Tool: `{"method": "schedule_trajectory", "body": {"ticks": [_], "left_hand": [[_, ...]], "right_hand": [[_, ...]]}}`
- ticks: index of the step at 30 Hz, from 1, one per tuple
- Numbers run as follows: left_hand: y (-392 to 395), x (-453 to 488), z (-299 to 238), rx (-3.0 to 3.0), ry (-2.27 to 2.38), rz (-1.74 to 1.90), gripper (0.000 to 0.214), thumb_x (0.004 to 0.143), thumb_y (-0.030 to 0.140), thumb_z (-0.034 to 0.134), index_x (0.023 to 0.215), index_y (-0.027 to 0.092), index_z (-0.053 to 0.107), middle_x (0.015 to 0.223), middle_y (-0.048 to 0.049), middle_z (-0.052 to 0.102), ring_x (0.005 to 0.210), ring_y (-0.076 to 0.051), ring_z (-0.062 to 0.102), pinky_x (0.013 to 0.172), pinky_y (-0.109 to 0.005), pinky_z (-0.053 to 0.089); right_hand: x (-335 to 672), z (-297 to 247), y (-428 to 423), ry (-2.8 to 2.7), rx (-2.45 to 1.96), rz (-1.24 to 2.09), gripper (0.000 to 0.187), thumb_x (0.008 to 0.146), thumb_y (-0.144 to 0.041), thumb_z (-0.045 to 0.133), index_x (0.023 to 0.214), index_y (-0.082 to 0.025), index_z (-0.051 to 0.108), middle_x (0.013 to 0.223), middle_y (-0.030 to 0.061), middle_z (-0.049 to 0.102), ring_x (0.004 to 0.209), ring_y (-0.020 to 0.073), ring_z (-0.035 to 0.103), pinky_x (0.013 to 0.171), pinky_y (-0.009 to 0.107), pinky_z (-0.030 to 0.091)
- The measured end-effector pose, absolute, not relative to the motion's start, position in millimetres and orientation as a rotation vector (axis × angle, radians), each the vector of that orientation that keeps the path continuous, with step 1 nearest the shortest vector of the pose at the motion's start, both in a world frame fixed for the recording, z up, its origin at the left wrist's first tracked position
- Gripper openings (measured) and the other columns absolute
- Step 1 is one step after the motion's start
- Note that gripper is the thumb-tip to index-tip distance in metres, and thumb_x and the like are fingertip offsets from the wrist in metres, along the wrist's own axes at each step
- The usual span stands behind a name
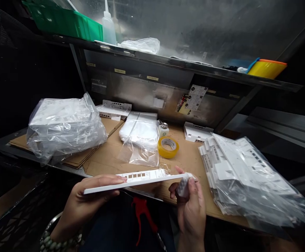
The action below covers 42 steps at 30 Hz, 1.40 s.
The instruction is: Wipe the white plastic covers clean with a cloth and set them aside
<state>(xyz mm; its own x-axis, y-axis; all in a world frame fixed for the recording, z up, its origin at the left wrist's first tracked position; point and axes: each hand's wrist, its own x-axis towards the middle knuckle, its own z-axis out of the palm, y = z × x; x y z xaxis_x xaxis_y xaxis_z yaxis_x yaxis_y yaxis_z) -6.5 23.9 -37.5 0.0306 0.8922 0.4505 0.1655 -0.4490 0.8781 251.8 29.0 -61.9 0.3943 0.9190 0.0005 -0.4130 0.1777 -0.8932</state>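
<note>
My left hand (89,201) grips the left end of a flat white plastic panel (139,179) with a row of small rectangular slots, held edge-on and nearly level above the table's front edge. My right hand (191,206) meets the panel's right end, its fingers closed on a small grey-white object (183,187) pressed against the panel's corner. A beaded bracelet circles my left wrist.
On the cardboard-covered bench (110,157) lie a bagged stack of white parts (63,124), a clear bag (140,140), a roll of yellow tape (168,147), a small bottle (163,128), more white panels (197,132) and a bagged pile (244,171) at right. A red-handled tool (142,211) hangs below.
</note>
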Motion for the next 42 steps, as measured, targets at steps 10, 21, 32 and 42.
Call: {"method": "schedule_trajectory", "body": {"ticks": [10, 21, 32, 42], "left_hand": [[31, -5, -49, 1.912, 1.291, 1.726, 0.024, 0.088, 0.021, 0.076, 0.110, 0.031, 0.077, 0.109, 0.0059, 0.080, 0.095, -0.014, 0.076, 0.095, -0.015, 0.055], [47, -20, -69, 2.150, 1.236, 1.383, 0.038, 0.092, 0.027, 0.070, 0.129, 0.036, 0.066, 0.122, 0.0030, 0.078, 0.110, -0.020, 0.075, 0.095, -0.018, 0.055], [56, -21, -87, 2.106, 1.288, 1.556, 0.034, 0.093, 0.025, 0.066, 0.123, 0.041, 0.067, 0.112, 0.0078, 0.080, 0.099, -0.018, 0.078, 0.097, -0.017, 0.056], [49, -15, -83, 1.970, 1.452, 1.691, 0.029, 0.092, 0.026, 0.068, 0.118, 0.040, 0.070, 0.112, 0.0086, 0.079, 0.099, -0.018, 0.077, 0.102, -0.017, 0.054]], "right_hand": [[284, -27, 193, -1.439, -1.458, 0.369, 0.032, 0.103, -0.041, 0.044, 0.119, -0.018, 0.060, 0.121, 0.0109, 0.068, 0.113, 0.0231, 0.062, 0.101, 0.041, 0.048], [283, -26, 316, -1.800, -1.823, 0.440, 0.033, 0.095, -0.042, 0.068, 0.119, -0.019, 0.067, 0.117, 0.0072, 0.071, 0.107, 0.0231, 0.068, 0.098, 0.048, 0.055], [303, -28, 332, -1.814, -1.899, 0.320, 0.043, 0.099, -0.050, 0.060, 0.128, -0.017, 0.060, 0.117, 0.0083, 0.068, 0.097, 0.0208, 0.069, 0.085, 0.042, 0.059], [293, -3, 327, -2.168, -1.805, 0.059, 0.024, 0.099, -0.038, 0.062, 0.111, -0.018, 0.067, 0.125, 0.0080, 0.066, 0.117, 0.0246, 0.061, 0.103, 0.049, 0.050]]}}
